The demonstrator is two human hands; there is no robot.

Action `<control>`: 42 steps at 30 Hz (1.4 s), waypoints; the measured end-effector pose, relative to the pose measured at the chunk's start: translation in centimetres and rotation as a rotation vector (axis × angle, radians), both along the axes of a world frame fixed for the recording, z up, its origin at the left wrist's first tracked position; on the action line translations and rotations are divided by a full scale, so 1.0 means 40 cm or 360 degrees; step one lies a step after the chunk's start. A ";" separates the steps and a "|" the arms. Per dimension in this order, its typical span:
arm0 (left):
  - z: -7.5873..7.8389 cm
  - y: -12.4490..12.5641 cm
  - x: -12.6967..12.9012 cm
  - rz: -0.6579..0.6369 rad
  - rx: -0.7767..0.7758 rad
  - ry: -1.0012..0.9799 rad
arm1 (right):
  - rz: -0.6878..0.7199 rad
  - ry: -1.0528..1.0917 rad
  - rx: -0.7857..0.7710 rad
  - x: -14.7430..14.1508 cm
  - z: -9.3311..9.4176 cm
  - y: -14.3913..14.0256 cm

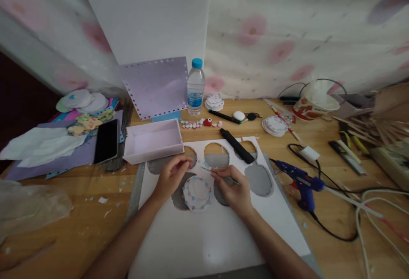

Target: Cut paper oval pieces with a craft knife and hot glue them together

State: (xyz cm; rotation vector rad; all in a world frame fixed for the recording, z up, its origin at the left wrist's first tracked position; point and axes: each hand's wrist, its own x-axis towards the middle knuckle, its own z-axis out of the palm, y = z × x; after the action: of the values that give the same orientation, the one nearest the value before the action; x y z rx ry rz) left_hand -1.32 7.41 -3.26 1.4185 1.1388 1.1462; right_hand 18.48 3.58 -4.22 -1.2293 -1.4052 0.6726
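Note:
A white foam disc (197,191) edged with small blue and pink pieces lies on a white foam sheet (204,232) that has several round holes cut out. My left hand (171,176) rests at the disc's upper left edge, fingers pinched together near its rim; whether they hold a small piece I cannot tell. My right hand (234,189) sits at the disc's right side and holds thin tweezers (220,176), their tip pointing left above the disc.
A blue glue gun (300,183) with its cord lies to the right. A black cutter (236,145), white tray (153,140), water bottle (195,86), phone (106,141), small beads (200,123), paper discs (274,125), purple sheet (155,86) and wooden sticks (367,127) crowd the wooden table.

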 end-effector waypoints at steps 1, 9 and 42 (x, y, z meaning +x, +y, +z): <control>-0.001 0.001 -0.002 -0.0010 0.0013 0.0020 | -0.0025 0.0049 0.0009 0.000 0.005 -0.001; -0.002 0.002 0.001 -0.0195 0.0197 0.0299 | 0.0013 0.0274 0.0044 -0.009 0.028 -0.013; 0.010 -0.002 0.001 -0.0452 0.0219 0.0333 | 0.0020 0.0558 -0.0319 -0.013 0.035 -0.016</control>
State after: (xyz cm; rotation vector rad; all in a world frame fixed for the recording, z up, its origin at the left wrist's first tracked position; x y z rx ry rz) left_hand -1.29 7.32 -2.86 1.7766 0.9739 0.9036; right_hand 17.97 2.92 -2.83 -1.1880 -1.0740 1.0044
